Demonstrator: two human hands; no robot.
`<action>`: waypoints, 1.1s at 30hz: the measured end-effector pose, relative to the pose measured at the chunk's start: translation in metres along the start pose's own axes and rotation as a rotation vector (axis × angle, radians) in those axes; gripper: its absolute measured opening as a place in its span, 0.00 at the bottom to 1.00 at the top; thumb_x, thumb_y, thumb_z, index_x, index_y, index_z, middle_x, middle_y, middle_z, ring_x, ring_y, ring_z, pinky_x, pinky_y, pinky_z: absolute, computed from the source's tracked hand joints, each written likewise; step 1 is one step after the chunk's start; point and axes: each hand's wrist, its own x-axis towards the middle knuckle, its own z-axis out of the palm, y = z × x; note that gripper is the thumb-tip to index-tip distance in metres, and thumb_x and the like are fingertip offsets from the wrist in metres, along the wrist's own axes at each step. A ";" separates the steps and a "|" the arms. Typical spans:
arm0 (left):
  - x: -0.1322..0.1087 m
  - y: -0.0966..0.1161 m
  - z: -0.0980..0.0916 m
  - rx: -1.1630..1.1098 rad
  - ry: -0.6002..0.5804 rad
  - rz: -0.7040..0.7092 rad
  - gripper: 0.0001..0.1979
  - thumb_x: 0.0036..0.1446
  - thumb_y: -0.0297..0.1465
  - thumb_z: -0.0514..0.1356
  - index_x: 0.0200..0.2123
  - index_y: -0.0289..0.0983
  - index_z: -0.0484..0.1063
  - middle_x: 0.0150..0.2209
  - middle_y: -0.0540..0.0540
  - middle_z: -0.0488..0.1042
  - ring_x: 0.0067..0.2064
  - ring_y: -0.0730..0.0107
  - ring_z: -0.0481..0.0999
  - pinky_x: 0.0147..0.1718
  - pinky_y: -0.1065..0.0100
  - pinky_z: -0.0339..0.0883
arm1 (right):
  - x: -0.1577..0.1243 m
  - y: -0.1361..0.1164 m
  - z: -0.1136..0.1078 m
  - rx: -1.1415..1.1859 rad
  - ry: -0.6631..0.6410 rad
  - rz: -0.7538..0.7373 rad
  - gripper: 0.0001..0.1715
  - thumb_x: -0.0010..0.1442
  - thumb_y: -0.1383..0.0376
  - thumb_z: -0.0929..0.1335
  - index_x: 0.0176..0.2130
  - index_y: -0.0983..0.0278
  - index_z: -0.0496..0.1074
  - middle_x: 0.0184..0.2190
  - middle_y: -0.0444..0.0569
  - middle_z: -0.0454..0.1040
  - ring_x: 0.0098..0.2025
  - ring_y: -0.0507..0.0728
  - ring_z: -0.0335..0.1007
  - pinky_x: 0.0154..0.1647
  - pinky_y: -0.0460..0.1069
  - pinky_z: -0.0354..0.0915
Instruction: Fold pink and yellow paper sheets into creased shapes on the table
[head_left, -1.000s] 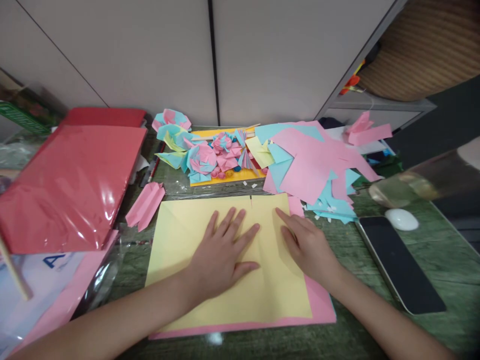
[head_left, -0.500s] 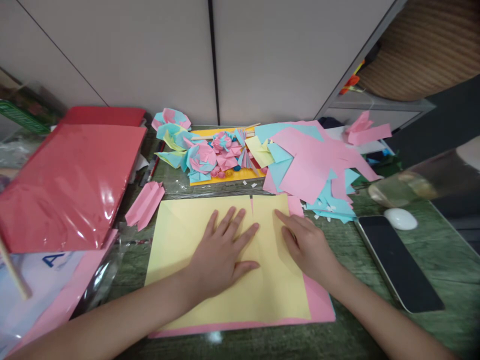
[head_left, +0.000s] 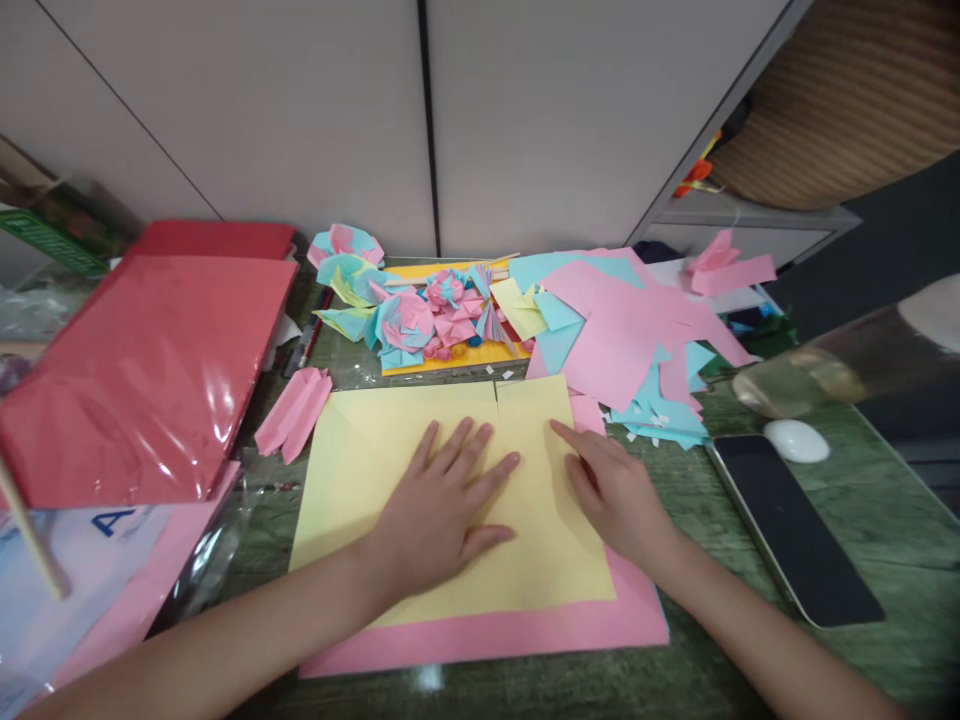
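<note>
A yellow sheet of paper (head_left: 555, 560) lies in front of me with a short slit in its far edge. Beneath it, a pink sheet (head_left: 480, 645) shows along the near and right sides. My left hand (head_left: 446, 510) rests flat on the yellow sheet, fingers spread, just left of the slit's line. My right hand (head_left: 619, 490) is at the sheet's right side, index finger stretched out and touching near that edge. Its thumb is apart from the index, and the other fingers are curled underneath, partly hidden.
Folded paper flowers (head_left: 405, 320) and a loose pile of pink and blue paper (head_left: 615, 320) lie behind the sheets. A folded pink piece (head_left: 296, 410) and a red packet (head_left: 157, 380) are left. A phone (head_left: 795, 530), white mouse (head_left: 797, 440) and clear cup (head_left: 817, 370) are right.
The yellow sheet has slid away from me over the pink one, so a wider pink strip shows at the near edge. Both hands keep nearly the same pose.
</note>
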 end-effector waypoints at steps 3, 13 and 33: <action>-0.002 0.004 0.001 -0.021 -0.023 -0.007 0.33 0.59 0.53 0.41 0.64 0.46 0.46 0.66 0.39 0.48 0.66 0.45 0.43 0.59 0.41 0.40 | -0.001 0.000 0.000 -0.032 0.010 -0.020 0.22 0.61 0.70 0.57 0.54 0.70 0.64 0.36 0.54 0.72 0.38 0.59 0.68 0.39 0.54 0.66; 0.000 0.004 0.004 -0.023 -0.029 -0.029 0.33 0.59 0.53 0.41 0.64 0.48 0.46 0.66 0.40 0.47 0.66 0.45 0.43 0.59 0.40 0.39 | -0.002 -0.004 0.000 -0.275 0.021 -0.136 0.23 0.61 0.71 0.57 0.55 0.72 0.63 0.30 0.52 0.69 0.33 0.58 0.66 0.35 0.54 0.65; -0.001 0.004 0.006 -0.007 -0.016 -0.033 0.33 0.58 0.54 0.42 0.64 0.49 0.48 0.66 0.41 0.48 0.66 0.46 0.44 0.59 0.41 0.41 | -0.003 -0.002 0.001 -0.255 0.010 -0.136 0.24 0.61 0.72 0.57 0.55 0.74 0.64 0.30 0.52 0.70 0.34 0.58 0.67 0.36 0.54 0.65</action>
